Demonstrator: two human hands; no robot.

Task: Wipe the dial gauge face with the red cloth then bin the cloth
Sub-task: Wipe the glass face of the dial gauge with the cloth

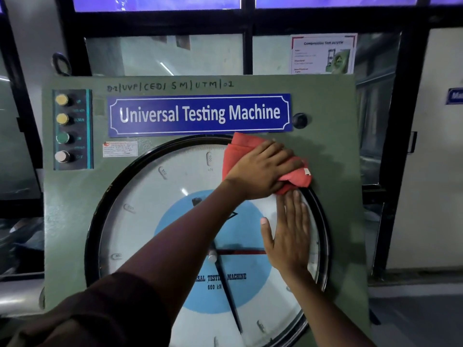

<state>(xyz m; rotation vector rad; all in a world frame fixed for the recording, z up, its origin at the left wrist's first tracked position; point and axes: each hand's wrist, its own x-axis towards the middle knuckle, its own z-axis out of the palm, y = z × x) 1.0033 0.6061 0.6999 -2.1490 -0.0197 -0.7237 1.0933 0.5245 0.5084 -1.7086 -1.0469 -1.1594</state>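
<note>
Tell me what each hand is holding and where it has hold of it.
The left hand presses the bunched red cloth under its palm at the dial gauge's upper right rim. The right hand holds nothing; it lies flat on the glass.

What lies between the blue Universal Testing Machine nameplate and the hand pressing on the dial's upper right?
The red cloth, bunched under the left hand. It spans the gap up to the nameplate, as the head view shows.
</note>
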